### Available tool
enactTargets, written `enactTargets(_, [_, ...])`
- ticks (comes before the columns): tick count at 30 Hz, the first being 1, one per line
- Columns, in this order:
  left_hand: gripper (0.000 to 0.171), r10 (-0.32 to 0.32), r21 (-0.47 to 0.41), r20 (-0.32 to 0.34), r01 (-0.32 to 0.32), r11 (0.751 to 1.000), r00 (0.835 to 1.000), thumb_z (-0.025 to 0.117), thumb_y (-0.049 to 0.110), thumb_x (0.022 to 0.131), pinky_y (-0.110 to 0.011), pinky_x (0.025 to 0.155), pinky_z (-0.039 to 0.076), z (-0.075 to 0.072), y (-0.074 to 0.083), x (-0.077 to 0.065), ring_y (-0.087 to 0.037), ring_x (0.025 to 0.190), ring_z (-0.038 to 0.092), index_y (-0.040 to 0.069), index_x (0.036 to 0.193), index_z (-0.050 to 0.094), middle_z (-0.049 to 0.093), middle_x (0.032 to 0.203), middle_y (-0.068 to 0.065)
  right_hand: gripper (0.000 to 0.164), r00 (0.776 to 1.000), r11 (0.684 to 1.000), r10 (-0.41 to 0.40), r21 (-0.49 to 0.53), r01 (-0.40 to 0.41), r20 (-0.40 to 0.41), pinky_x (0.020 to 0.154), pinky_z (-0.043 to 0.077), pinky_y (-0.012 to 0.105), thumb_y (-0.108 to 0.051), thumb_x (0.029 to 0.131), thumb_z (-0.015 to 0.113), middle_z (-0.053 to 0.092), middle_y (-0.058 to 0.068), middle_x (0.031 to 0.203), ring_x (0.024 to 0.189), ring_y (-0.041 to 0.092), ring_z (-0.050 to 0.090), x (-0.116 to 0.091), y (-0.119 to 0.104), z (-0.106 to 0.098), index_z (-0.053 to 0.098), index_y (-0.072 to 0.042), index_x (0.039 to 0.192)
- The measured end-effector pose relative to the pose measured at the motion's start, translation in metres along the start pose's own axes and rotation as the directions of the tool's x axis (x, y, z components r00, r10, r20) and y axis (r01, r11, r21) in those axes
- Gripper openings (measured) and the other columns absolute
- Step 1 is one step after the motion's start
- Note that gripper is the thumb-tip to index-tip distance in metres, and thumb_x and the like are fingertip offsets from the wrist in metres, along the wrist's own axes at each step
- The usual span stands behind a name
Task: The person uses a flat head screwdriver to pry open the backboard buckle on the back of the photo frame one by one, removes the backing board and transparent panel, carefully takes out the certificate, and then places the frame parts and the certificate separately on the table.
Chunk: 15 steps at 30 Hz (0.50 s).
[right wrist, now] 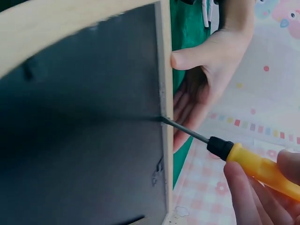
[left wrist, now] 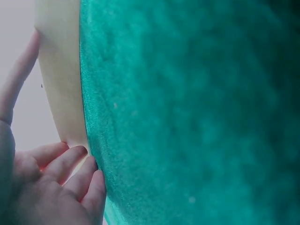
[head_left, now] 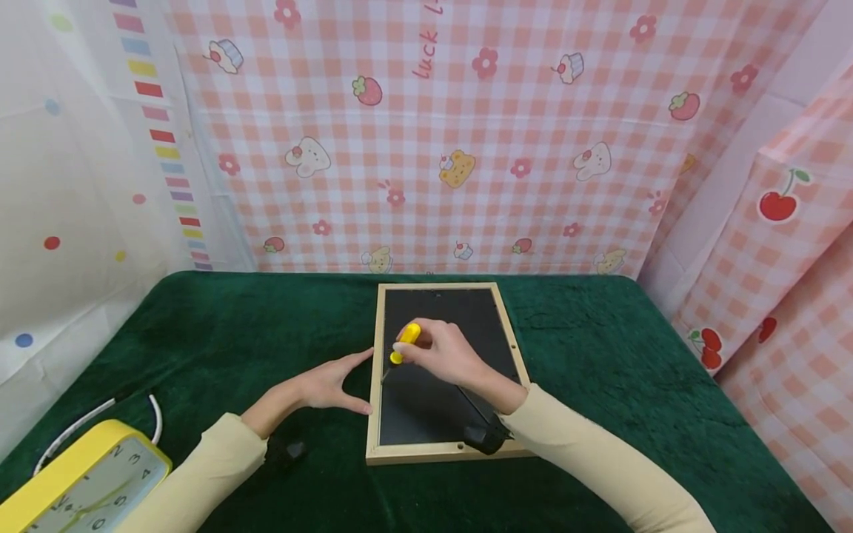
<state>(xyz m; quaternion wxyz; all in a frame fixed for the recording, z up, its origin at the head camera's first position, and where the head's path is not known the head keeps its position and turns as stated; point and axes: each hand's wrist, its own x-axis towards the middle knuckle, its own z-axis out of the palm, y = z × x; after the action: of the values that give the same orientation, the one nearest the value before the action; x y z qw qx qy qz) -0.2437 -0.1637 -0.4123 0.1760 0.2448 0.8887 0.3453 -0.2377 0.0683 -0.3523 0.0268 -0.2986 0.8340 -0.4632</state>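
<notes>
A wooden picture frame [head_left: 436, 450] with a black backing board [head_left: 426, 418] lies back side up. My right hand [head_left: 448, 354] grips a screwdriver [head_left: 411, 334] by its yellow handle. In the right wrist view, the screwdriver's [right wrist: 255, 164] metal shaft slants to the inner edge of the wooden side, and its tip touches where wood and board meet. A small metal tab [right wrist: 157, 174] shows along that edge. My left hand [head_left: 325, 385] rests its thumb and fingertips against the frame's left outer side, fingers fairly straight. In the left wrist view, the fingers [left wrist: 79, 176] touch the wooden side.
Dark green cloth [head_left: 600, 370] covers the table. A yellow clock [head_left: 87, 481] stands at the near left, with a white cable [head_left: 69, 433] behind it. A pink checked curtain [head_left: 426, 148] hangs at the back, and a white dotted one [head_left: 80, 185] at the left.
</notes>
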Motion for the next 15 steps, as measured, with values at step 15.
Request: enactTargets(15, [0.084, 0.014, -0.009, -0.026, -0.014, 1.000, 1.000, 0.066, 0.043, 0.075, -0.050, 0.097, 0.022, -0.001, -0.003, 0.002, -0.030, 0.124, 0.025, 0.006, 0.138, 0.026, 0.028, 0.138, -0.016, 0.047, 0.908, 0.889, 0.394, 0.308, -0.338, -0.140, 0.076, 0.047, 0.035, -0.035, 0.087, 0.054, 0.060, 0.015, 0.097, 0.084, 0.024, 0.061, -0.044, 0.039, -0.077, 0.048, 0.004, 0.111])
